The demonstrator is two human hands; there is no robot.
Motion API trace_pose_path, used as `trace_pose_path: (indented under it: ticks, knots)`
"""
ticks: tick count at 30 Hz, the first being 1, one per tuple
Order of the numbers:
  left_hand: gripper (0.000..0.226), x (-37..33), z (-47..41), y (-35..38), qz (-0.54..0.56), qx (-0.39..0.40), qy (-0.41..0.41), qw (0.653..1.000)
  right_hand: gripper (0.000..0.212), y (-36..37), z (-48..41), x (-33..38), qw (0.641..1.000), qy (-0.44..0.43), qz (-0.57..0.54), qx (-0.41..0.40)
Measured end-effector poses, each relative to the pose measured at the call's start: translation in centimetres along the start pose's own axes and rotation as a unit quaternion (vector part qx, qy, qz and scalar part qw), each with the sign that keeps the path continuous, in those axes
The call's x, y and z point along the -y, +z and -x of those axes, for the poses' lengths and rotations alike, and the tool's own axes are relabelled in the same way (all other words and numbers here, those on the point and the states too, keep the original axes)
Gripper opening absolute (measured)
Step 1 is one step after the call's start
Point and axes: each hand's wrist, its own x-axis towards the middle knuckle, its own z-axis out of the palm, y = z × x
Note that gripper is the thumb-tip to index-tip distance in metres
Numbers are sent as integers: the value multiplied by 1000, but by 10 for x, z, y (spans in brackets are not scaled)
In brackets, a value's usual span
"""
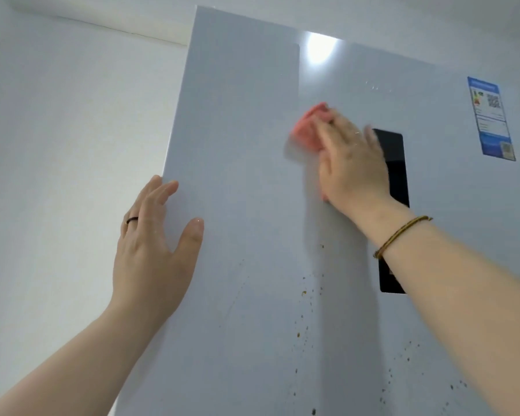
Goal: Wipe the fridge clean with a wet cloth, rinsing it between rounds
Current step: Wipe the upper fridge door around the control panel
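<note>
Head view: my L hand [153, 247] lies flat on the fridge [237, 115] at its left edge, fingers straight, thumb spread, holding nothing. Brown specks [303, 292] dot the door lower down. Higher up, my R hand [351, 163] presses the pink cloth [308, 127] to the door w/ extended fingers, blurred, just beside the black panel [395, 163].
</note>
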Motion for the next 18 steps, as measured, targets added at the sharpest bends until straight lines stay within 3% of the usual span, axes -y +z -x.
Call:
trace_pose_path:
  ticks: [1,3,5,7,9,11,14,18]
  knots:
    - [64,1,0,0,-4,0,-1,1000,51,-3,-3,-4,998,57,-25,4]
    - [64,1,0,0,-12,-1,0,1000,50,0,7,6,998,54,-34,8]
    - [65,0,1,0,-35,-7,8,999,51,11,30,22,995,-92,-24,-1]
    - [72,-3,1,3,-77,-21,28,996,50,20,47,28,967,-253,-14,-18]
    - [73,-9,2,10,-125,-39,60,990,52,18,35,12,954,-301,-3,-10]
    - [63,-18,0,23,-176,-44,114,977,59,7,6,-12,968,-251,-3,5]
    - [49,-34,-2,44,-232,-6,186,955,49,-2,-46,-61,996,-90,-13,7]
    - [48,-49,-1,66,-271,17,206,940,48,-10,-75,-111,998,56,-32,-15]
